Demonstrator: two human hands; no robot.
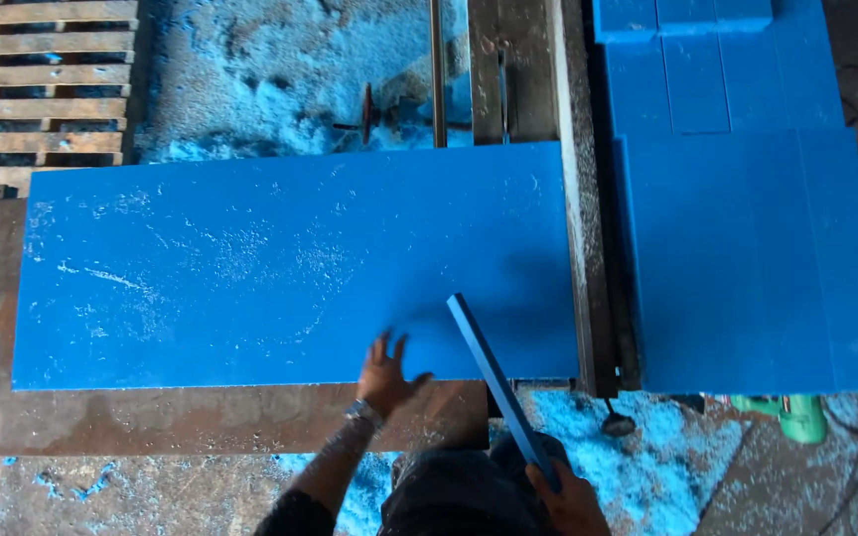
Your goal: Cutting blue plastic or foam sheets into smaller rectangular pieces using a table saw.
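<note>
Blue strip point(494, 382), long and narrow, sits in the right hand point(570, 501), which is closed around its near end down by the person's lap; the strip slants up and left so its far tip hangs over the near edge of the big blue sheet point(280, 263). Left hand point(386, 374) is spread wide open, fingers fanned, palm down right on that near edge, gripping nothing, with a watch on the wrist. The sheet lies flat across the rusty metal tabletop point(151, 417), dusted with pale shavings. Off to the right there's a stack of blue slabs point(747, 248), cut pieces lined up on top. Blue sawdust point(280, 89) covers the floor beyond, a wooden pallet point(42, 89) sits top left, and a green power tool point(796, 415) is at the lower right.
</note>
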